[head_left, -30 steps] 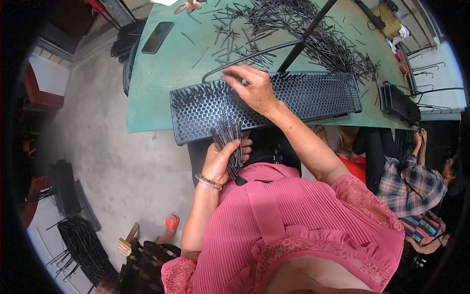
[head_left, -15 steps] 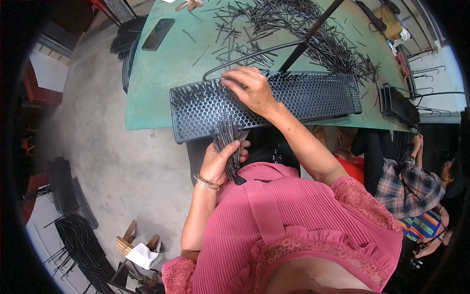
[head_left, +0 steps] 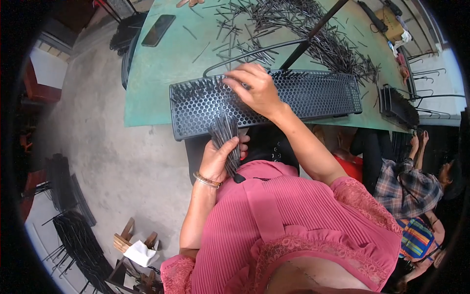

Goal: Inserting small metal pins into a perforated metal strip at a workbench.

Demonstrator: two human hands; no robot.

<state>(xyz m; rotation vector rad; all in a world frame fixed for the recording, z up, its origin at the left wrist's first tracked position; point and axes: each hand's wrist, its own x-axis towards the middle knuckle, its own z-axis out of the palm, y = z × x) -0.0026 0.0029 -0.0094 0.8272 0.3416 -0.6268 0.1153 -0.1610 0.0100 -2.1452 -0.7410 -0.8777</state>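
Observation:
My left hand [head_left: 219, 154] is closed around a bundle of thin dark rods [head_left: 226, 130], their ends fanning upward just below the rack's near edge. In front of me a long black perforated rack [head_left: 313, 98] lies on the table's near edge, its face full of round holes. A row of short dark rods [head_left: 196, 89] stands in the holes along its far side, at the left part. Over that row my right hand [head_left: 253, 88] is closed, thumb and fingers bent together. Whatever its fingertips pinch is too small or hidden to make out.
More rods [head_left: 338, 54] lie in a loose heap on the green table [head_left: 152, 93]. A dark post [head_left: 313, 34] with a bent bar rises behind the rack. A phone [head_left: 158, 30] lies at the left. At the right, a person [head_left: 411, 183] works near another black rack [head_left: 399, 107].
The view has shifted slightly. My left hand still grips the bundle, and my right hand stays over the same stretch of the rack with little movement.

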